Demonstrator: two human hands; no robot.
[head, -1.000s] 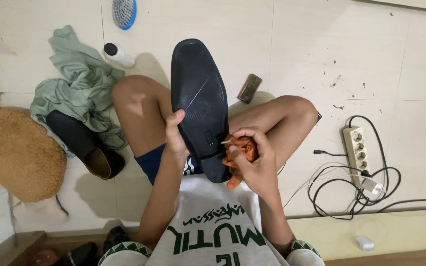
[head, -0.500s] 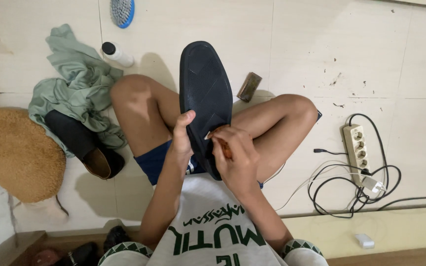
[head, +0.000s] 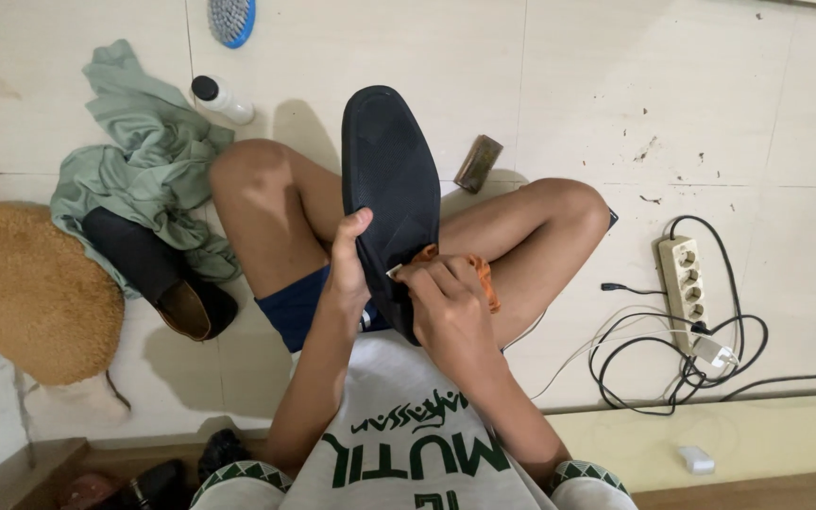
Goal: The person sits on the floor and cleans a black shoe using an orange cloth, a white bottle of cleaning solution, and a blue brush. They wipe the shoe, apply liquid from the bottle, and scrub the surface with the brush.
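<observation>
While the person sits on the pale tile floor (head: 616, 76) with bent knees, both hands are busy with a black shoe (head: 387, 170). The shoe is up between the two knees, with its toe pointing away from the person and its heel end down by the hands. The left hand (head: 349, 274) wraps its fingers around the side of the shoe near the heel, and the thumb sticks up against the shoe. The right hand (head: 448, 307) has its fingers curled tight on an orange cloth (head: 480, 276) and presses it against the back part of the shoe (only a bit of the cloth peeks out past the knuckles). Near the person's left knee lies a green cloth (head: 148, 161) in a heap, and a second black shoe (head: 158, 274) with a tan inside rests partly on it. Just beside that is a round fuzzy tan mat (head: 25, 293). A small white bottle (head: 222, 98) with a black cap lies past the green cloth, and a blue brush (head: 232, 19) sits at the top edge. A small brown block (head: 479, 162) lies just past the right knee. Well off to the right is a white power strip (head: 684, 283) with black cords (head: 672, 368) looped near it.
</observation>
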